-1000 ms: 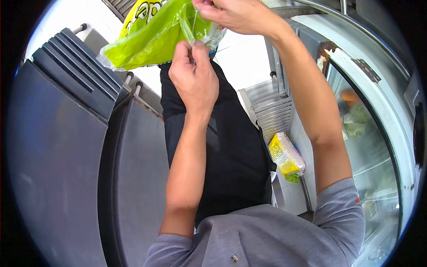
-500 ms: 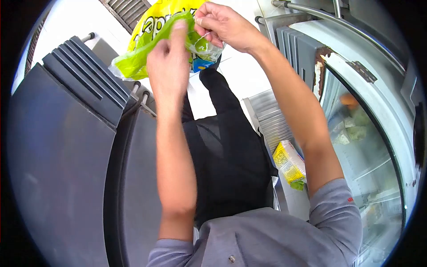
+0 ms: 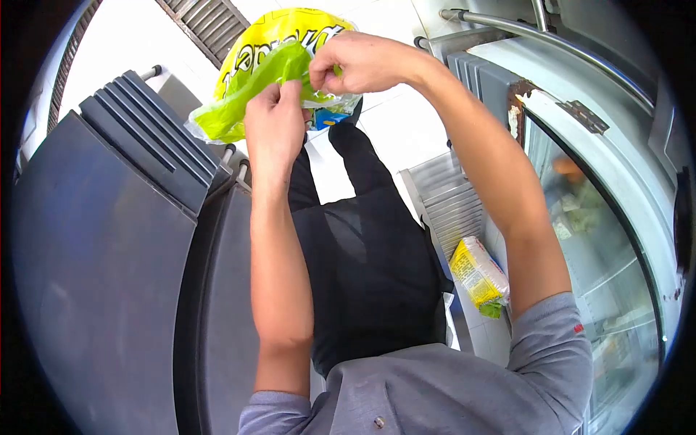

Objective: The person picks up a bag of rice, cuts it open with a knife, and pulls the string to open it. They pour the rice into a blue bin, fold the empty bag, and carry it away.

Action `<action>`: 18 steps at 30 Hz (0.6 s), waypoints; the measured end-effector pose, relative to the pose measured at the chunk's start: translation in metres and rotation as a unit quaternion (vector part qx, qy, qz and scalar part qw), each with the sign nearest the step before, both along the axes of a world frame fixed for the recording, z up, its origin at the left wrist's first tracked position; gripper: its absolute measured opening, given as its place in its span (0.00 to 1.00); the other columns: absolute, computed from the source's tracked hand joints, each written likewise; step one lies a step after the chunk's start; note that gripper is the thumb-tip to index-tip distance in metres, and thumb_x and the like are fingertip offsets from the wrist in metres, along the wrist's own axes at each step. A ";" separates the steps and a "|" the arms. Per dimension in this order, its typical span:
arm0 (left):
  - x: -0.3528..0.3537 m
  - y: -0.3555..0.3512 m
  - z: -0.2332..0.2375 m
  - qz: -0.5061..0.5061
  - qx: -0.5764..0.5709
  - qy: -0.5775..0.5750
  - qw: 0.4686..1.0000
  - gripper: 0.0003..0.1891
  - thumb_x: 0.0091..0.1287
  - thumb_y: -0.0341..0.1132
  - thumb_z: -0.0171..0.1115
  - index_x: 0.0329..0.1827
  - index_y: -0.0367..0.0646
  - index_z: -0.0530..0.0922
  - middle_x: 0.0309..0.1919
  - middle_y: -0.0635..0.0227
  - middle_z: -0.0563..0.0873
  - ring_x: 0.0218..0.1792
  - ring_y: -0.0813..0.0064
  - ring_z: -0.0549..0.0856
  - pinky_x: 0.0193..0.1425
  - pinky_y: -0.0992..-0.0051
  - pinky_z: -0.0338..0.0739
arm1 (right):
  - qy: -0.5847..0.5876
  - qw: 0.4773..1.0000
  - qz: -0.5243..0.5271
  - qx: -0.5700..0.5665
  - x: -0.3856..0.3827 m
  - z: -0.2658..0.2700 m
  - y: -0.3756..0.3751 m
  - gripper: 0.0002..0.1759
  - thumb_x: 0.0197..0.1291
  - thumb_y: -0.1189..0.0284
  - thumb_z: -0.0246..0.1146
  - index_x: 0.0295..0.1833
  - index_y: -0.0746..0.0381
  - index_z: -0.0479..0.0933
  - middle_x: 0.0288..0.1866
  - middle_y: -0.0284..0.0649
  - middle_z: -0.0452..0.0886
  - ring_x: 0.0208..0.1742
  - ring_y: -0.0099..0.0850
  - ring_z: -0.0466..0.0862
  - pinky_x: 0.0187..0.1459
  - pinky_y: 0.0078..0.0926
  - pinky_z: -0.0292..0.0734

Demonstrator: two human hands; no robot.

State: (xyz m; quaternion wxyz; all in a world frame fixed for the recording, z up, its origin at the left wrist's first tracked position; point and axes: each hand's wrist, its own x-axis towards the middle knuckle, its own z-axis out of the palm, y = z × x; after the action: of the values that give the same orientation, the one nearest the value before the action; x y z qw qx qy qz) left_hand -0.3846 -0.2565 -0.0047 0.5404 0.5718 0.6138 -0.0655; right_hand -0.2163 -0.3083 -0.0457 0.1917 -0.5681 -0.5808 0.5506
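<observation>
A large yellow plastic bag with black lettering and a green and clear top edge is held up in front of me, above the floor. My left hand is closed on the green edge, thumb and fingers pinched together. To its right, my right hand pinches the same top edge near the corner, its fingers bent downward. A blue patch of the bag shows below my hands. What the bag contains is hidden.
A glass-fronted cabinet with a metal rail stands on my right. Dark grey cabinet doors are on my left. A yellow and white packet lies low at right near a ribbed metal panel. A floor grate lies ahead.
My right hand has moved slightly down and left, turning its fingers downward. My left hand has lowered a little, still on the green edge. The view has shifted slightly.
</observation>
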 end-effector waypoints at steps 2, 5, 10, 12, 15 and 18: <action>-0.004 -0.003 0.002 -0.002 -0.009 -0.007 1.000 0.19 0.66 0.42 0.51 0.32 0.31 0.79 0.19 0.63 0.80 0.20 0.77 0.78 0.26 0.76 0.71 | -0.007 0.999 0.035 -0.018 0.000 0.003 0.004 0.07 0.53 0.73 0.61 0.35 0.65 0.79 0.27 0.41 0.80 0.29 0.30 0.77 0.34 0.27 0.72; -0.013 -0.014 0.003 0.013 -0.021 -0.054 0.998 0.16 0.70 0.39 0.50 0.37 0.33 0.79 0.21 0.68 0.79 0.21 0.83 0.76 0.25 0.80 0.69 | -0.038 0.999 0.032 0.006 0.000 0.005 0.007 0.06 0.53 0.73 0.61 0.35 0.65 0.79 0.27 0.41 0.80 0.30 0.31 0.78 0.35 0.27 0.72; -0.014 -0.068 0.008 0.142 0.001 -0.137 0.980 0.16 0.73 0.37 0.48 0.27 0.37 0.71 0.17 0.68 0.76 0.18 0.82 0.74 0.23 0.76 0.68 | -0.002 0.970 -0.241 -0.006 0.009 -0.016 0.003 0.07 0.57 0.75 0.58 0.39 0.63 0.79 0.26 0.46 0.79 0.32 0.35 0.80 0.38 0.27 0.74; 0.001 -0.089 0.016 0.206 -0.006 -0.159 0.966 0.15 0.73 0.35 0.49 0.27 0.38 0.70 0.17 0.68 0.76 0.18 0.83 0.73 0.24 0.77 0.67 | 0.101 0.936 -0.334 -0.055 0.014 -0.030 0.015 0.08 0.58 0.72 0.58 0.39 0.62 0.79 0.26 0.46 0.80 0.32 0.34 0.82 0.36 0.31 0.75; 0.017 -0.113 0.009 0.209 0.013 -0.181 0.961 0.14 0.73 0.34 0.50 0.27 0.37 0.70 0.17 0.65 0.76 0.18 0.80 0.73 0.24 0.75 0.66 | 0.312 0.824 -0.440 -0.175 0.024 0.024 0.042 0.06 0.64 0.74 0.51 0.37 0.65 0.71 0.31 0.41 0.76 0.29 0.30 0.76 0.31 0.24 0.76; 0.030 -0.123 0.003 0.175 0.063 -0.183 0.965 0.12 0.71 0.32 0.51 0.28 0.34 0.69 0.17 0.56 0.74 0.19 0.64 0.75 0.26 0.67 0.68 | 0.185 0.917 -0.352 -0.046 0.021 0.037 0.070 0.06 0.58 0.79 0.50 0.30 0.69 0.70 0.31 0.46 0.74 0.31 0.38 0.79 0.32 0.33 0.80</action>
State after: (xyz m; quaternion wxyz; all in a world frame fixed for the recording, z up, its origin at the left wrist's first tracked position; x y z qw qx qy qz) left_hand -0.3543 -0.3800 -0.0015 0.6091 0.4909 0.5979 0.1743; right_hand -0.1956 -0.2383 -0.0085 0.4507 -0.6322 -0.2718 0.5686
